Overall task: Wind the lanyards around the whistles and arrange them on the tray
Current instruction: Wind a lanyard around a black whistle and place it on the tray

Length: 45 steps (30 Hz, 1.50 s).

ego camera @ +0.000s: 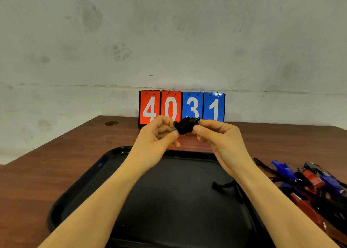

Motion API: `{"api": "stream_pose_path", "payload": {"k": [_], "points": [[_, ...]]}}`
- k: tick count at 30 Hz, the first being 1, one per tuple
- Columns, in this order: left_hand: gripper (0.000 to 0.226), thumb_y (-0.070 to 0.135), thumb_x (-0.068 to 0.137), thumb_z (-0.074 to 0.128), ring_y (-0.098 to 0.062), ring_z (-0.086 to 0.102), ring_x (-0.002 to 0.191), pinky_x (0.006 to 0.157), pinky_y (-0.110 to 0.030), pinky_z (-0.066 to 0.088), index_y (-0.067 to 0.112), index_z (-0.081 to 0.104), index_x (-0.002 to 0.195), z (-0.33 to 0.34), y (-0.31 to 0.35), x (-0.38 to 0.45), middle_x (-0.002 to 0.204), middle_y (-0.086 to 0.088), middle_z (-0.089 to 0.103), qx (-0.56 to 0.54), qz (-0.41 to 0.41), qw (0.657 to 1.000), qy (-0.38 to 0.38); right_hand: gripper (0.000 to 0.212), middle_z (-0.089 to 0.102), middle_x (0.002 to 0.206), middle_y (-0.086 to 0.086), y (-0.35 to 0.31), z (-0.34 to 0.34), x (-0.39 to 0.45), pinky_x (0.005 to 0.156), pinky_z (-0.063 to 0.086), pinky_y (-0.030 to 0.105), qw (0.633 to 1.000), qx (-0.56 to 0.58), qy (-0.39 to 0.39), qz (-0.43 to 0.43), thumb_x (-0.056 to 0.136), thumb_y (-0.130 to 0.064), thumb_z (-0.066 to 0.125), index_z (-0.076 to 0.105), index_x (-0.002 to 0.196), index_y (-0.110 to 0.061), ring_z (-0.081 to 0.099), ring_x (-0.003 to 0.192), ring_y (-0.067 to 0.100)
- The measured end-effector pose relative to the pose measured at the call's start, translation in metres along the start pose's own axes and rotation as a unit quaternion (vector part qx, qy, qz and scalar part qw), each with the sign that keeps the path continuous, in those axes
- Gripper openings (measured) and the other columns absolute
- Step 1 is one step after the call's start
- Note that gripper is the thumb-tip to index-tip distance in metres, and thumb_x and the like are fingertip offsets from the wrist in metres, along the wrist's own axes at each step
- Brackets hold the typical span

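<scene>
Both hands are raised above the black tray's (pixel 78 187) far edge. The left hand (pixel 159 133) and right hand (pixel 216 135) pinch a black whistle (pixel 185 126) wrapped in lanyard. More whistles (pixel 309 180) lie heaped at the table's (pixel 47 163) right edge, a scoreboard (pixel 181 106) at its far edge.

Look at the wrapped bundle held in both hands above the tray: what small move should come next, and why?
Probably lower the bundle onto the tray. The lanyard looks fully wound, the left hand and right hand pinch it at either end, and the tray lies just below.
</scene>
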<state>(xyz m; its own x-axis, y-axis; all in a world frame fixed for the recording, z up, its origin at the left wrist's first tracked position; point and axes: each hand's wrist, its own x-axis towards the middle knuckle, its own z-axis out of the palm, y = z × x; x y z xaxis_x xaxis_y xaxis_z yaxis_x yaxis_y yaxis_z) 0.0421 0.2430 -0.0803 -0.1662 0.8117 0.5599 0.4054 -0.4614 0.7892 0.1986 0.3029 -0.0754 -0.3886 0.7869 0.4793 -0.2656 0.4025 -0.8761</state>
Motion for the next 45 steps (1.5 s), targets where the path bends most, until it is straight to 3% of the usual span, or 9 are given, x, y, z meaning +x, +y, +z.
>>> {"api": "stream_pose_path", "payload": {"k": [6,8,11,14,18,22,30,36,45], "points": [[0.011,-0.002,0.086,0.055,-0.016,0.068,0.068,0.069,-0.021,0.053,0.008,0.049,0.086,0.0,0.001,-0.002,0.078,-0.009,0.068,-0.049,-0.031,0.998,-0.036,0.012,0.069,0.067,-0.007,0.0,0.002,0.0,0.073,0.05,0.021,0.999,-0.041,0.015,-0.001,0.078,-0.01,0.067,0.071,0.081,-0.021,0.06,0.064,0.002],[0.01,0.007,0.085,0.058,-0.02,0.067,0.067,0.067,-0.025,0.053,0.004,0.049,0.086,0.0,0.001,-0.002,0.073,-0.011,0.068,-0.087,-0.046,0.994,-0.041,0.013,0.071,0.07,-0.006,-0.001,0.001,0.0,0.071,0.05,0.019,0.999,-0.043,-0.002,-0.004,0.078,-0.009,0.067,0.072,0.082,-0.02,0.062,0.067,0.002],[0.03,0.026,0.071,0.066,-0.022,0.069,0.07,0.068,-0.028,0.054,0.005,0.05,0.084,0.0,0.001,-0.001,0.072,-0.009,0.07,-0.095,-0.074,0.992,-0.026,0.014,0.073,0.081,-0.001,-0.001,0.0,-0.001,0.07,0.052,0.019,0.999,-0.041,-0.021,0.003,0.078,-0.009,0.066,0.073,0.085,-0.019,0.066,0.081,0.008],[0.03,0.02,0.07,0.07,-0.025,0.071,0.08,0.078,-0.035,0.056,0.008,0.05,0.089,0.0,0.0,0.0,0.085,-0.008,0.071,-0.113,-0.094,0.989,-0.026,0.017,0.074,0.083,-0.003,-0.001,0.0,-0.001,0.074,0.055,0.022,0.999,-0.029,-0.03,0.021,0.078,-0.008,0.065,0.073,0.085,-0.022,0.068,0.085,0.009],[0.042,0.01,0.081,0.066,-0.017,0.07,0.079,0.072,-0.022,0.056,0.029,0.049,0.114,0.0,0.002,-0.001,0.094,-0.003,0.067,-0.078,-0.065,0.994,-0.04,0.02,0.073,0.079,0.001,-0.002,-0.001,-0.001,0.069,0.052,0.021,0.998,-0.029,-0.037,0.038,0.078,-0.007,0.066,0.075,0.08,-0.025,0.064,0.072,0.01],[0.032,0.017,0.082,0.065,0.001,0.06,0.095,0.077,-0.009,0.05,0.039,0.056,0.104,0.0,0.002,-0.003,0.104,0.016,0.06,0.033,-0.003,0.999,-0.032,0.015,0.068,0.065,0.003,-0.001,-0.001,0.0,0.064,0.053,0.02,0.998,-0.03,-0.017,0.044,0.077,-0.005,0.067,0.075,0.076,-0.017,0.059,0.06,0.011],[0.028,0.019,0.082,0.067,-0.001,0.059,0.093,0.079,-0.015,0.051,0.032,0.053,0.102,0.004,-0.004,-0.004,0.101,0.018,0.058,0.091,0.027,0.995,-0.008,0.007,0.069,0.063,0.004,0.003,0.002,0.002,0.063,0.056,0.022,0.998,-0.045,0.018,0.047,0.077,-0.004,0.068,0.072,0.076,-0.009,0.063,0.059,0.014],[0.027,0.023,0.082,0.066,-0.008,0.062,0.089,0.081,-0.023,0.054,0.03,0.056,0.106,0.004,-0.006,-0.004,0.103,0.016,0.059,0.137,0.021,0.99,-0.012,0.014,0.069,0.062,-0.001,0.004,0.005,0.001,0.06,0.053,0.016,0.992,-0.116,0.041,0.007,0.077,-0.005,0.07,0.07,0.071,-0.018,0.063,0.058,0.008],[0.023,0.02,0.083,0.066,-0.01,0.066,0.086,0.077,-0.021,0.056,0.024,0.055,0.103,0.007,-0.007,-0.004,0.105,0.01,0.062,0.102,0.009,0.995,-0.006,0.013,0.069,0.079,-0.006,0.005,0.008,-0.001,0.074,0.053,0.017,0.978,-0.185,0.079,-0.054,0.08,-0.012,0.069,0.066,0.079,-0.025,0.066,0.08,0.007]]}}
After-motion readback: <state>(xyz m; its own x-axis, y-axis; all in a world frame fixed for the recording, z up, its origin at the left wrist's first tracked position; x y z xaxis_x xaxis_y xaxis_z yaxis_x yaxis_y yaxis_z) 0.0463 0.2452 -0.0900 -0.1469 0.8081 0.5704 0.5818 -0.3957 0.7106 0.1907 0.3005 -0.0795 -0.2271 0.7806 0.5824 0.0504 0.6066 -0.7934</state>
